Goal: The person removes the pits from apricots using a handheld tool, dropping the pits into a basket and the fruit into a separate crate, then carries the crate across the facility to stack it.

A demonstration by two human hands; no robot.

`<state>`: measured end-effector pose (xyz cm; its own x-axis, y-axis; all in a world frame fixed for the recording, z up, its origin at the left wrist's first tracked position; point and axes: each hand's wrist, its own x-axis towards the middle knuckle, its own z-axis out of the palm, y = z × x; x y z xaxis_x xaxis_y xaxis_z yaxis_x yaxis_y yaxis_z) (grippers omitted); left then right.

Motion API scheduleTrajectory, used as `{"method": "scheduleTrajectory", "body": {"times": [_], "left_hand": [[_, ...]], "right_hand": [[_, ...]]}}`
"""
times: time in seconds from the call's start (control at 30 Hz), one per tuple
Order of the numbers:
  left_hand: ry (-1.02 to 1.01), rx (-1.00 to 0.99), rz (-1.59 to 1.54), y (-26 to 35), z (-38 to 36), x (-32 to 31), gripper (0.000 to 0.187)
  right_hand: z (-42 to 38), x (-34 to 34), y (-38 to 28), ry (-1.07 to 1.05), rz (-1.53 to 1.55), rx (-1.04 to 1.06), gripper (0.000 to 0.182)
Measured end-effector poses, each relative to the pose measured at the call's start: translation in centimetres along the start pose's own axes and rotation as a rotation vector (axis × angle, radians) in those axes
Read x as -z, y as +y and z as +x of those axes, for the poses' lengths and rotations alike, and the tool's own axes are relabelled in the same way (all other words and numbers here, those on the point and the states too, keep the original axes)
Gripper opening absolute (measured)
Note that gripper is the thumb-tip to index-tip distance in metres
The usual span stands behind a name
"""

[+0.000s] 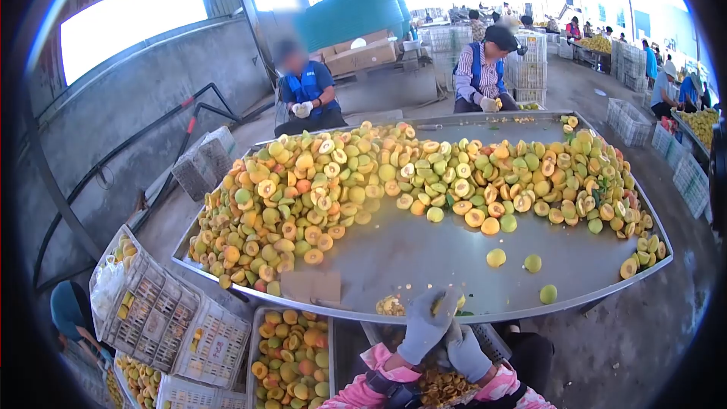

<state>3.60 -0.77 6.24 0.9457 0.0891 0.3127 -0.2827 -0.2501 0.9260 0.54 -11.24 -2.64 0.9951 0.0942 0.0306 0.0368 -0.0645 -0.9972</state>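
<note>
My left hand (pixel 428 326), in a grey glove, is closed around a yellow-green peach piece (pixel 438 305), mostly hidden by the fingers. Pressed up beside it, my right hand (pixel 466 352) wears the same kind of glove. Its fingers are curled, and what they hold is hidden. Both hands are over the near edge of a metal table (pixel 394 257). A small heap of peach scraps (pixel 390 305) lies left of my hands. Below them, a container holds brown pits and trimmings (pixel 443 388).
Halved peaches (pixel 303 204) are heaped along the table's left and far sides. Several loose ones lie nearer me. A cardboard piece (pixel 310 286) rests at the near edge. Crates (pixel 219 341) stand at lower left. Two people (pixel 307 91) sit across the table; others work farther back.
</note>
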Motion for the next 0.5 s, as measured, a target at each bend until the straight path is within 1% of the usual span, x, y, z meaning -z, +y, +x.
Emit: {"method": "scheduleTrajectory", "body": {"times": [0.03,0.07,0.1,0.13,0.17,0.2,0.23,0.27,0.3,0.33,0.37,0.4,0.47,0.5], "left_hand": [[-0.138,0.116,-0.035,-0.2,0.6,0.3,0.025],[-0.132,0.112,-0.035,-0.6,1.2,0.7,0.025],[-0.264,0.138,-0.170,-0.9,2.0,1.1,0.028],[-0.395,0.176,-0.310,-0.5,2.2,1.4,0.031],[-0.410,0.235,-0.463,0.0,2.2,1.3,0.034],[-0.402,0.260,-0.472,-0.3,1.5,1.2,0.034],[-0.386,0.279,-0.387,-1.0,1.6,0.9,0.035],[-0.374,0.293,-0.302,-1.8,1.8,0.6,0.035],[-0.376,0.306,-0.311,-2.8,1.5,0.2,0.035],[-0.226,0.014,0.017,-3.7,0.9,-0.2,0.035],[-0.071,-0.278,0.345,-4.5,0.1,-0.4,0.036],[-0.072,-0.252,0.338,-4.3,-0.4,-0.3,0.036],[-0.197,0.194,-0.330,-3.0,-0.3,0.4,0.036],[-0.259,0.340,-0.627,-2.6,-0.5,0.7,0.036]], "right_hand": [[0.0,0.9,-3.1,-0.193,0.223,-0.189,0.049],[-0.3,1.6,-5.7,-0.389,0.444,-0.389,0.058],[-0.5,1.8,-7.1,-0.428,0.432,-0.511,0.062],[-0.2,2.0,-7.6,-0.431,0.429,-0.524,0.062],[0.0,2.3,-7.7,-0.495,0.544,-0.608,0.062],[-0.4,2.6,-7.6,-0.556,0.661,-0.700,0.061],[-0.5,2.9,-7.6,-0.601,0.713,-0.714,0.061],[-0.3,3.2,-7.2,-0.598,0.711,-0.719,0.061],[-0.2,3.6,-6.5,-0.669,0.790,-0.756,0.060],[-0.5,3.7,-5.9,-0.737,0.875,-0.797,0.060],[-0.4,3.7,-5.7,-0.749,0.872,-0.823,0.059],[-0.4,3.7,-5.6,-0.743,0.871,-0.851,0.059],[-0.6,3.5,-6.0,-0.738,0.749,-0.774,0.059],[-1.1,2.4,-7.6,-0.555,0.512,-0.746,0.059]]}}
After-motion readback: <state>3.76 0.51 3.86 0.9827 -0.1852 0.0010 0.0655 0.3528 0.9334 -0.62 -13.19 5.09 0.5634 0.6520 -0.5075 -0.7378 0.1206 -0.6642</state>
